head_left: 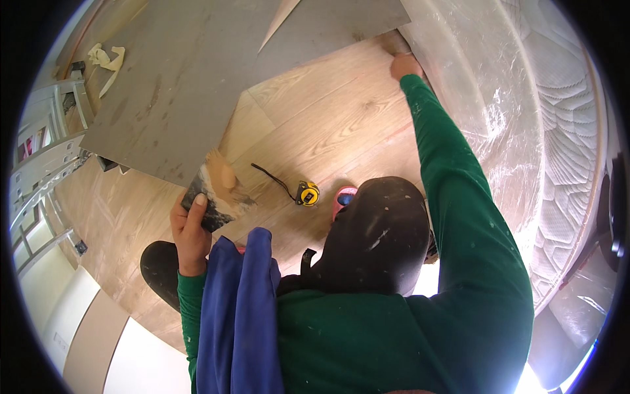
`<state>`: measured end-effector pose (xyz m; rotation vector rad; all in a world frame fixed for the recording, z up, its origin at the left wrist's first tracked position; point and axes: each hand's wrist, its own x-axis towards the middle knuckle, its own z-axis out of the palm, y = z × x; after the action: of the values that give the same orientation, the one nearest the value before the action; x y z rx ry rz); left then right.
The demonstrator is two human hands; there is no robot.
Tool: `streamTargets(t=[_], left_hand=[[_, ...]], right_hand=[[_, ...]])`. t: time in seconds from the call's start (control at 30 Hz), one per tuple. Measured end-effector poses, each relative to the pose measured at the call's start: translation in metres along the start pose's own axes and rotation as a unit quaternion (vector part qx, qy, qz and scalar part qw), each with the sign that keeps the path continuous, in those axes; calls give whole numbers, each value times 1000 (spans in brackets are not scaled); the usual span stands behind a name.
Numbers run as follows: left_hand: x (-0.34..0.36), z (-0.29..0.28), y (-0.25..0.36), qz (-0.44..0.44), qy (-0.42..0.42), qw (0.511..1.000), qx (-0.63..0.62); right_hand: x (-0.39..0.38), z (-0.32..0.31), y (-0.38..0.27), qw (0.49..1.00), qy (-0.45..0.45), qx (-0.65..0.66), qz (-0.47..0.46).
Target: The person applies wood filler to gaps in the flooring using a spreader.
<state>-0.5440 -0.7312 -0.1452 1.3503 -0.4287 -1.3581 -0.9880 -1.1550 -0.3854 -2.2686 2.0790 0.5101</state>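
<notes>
At the far left, a metal ladder [56, 156] is by the left side of the floor [328, 118], maybe put there to be out of the way. Next, a crumpled pale strip [102, 59] lies near the left edge of a big gray sheet [164, 98]; it looks just dropped there. The sheet has dirty marks, and its near corner points at the person. Right by that corner, the left hand [190, 226] is clamped on a small dark, shiny flat piece [215, 213]. The thumb presses on top, perhaps so the piece can't slip. I can't tell if the piece touches the sheet. A blue cloth [249, 295] hangs close by the body. A yellow and black tape measure [306, 193] sits on the bare wood beyond the sheet's near corner, with its black strap [275, 178] stretched out (a bit like a tail). That seems a handy spot, just beside a pink shoe [338, 198]. The two hands are far apart. The right hand [405, 65] reaches down close to the sheet's right corner, at the floor's right edge. Its fingers are hard to see, so I can't tell if they grip anything. Along that edge stands a white mattress [564, 131] in clear plastic [485, 118], likely wrapped against dust.
</notes>
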Motion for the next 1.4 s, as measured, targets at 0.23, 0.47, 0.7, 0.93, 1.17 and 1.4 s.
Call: streamTargets(t=[0.23, 0.47, 0.7, 0.93, 1.17, 1.4], left_hand=[[26, 33, -4, -5, 4, 999, -44], [95, 75, -73, -104, -3, 978, -178], [112, 170, -70, -119, -30, 962, -244], [89, 185, -21, 52, -121, 985, -113], [82, 186, -4, 537, -160, 698, 446], [90, 136, 14, 316, -57, 819, 476]], right_hand=[[-152, -24, -155, 990, 11, 84, -115], [-203, -109, -114, 882, -61, 420, -207], [-270, -176, -94, 730, 33, 601, -323], [-236, -182, -42, 840, 119, 415, -330], [-242, -229, -47, 343, -332, 878, -45], [-248, -269, -57, 403, -202, 873, -185]])
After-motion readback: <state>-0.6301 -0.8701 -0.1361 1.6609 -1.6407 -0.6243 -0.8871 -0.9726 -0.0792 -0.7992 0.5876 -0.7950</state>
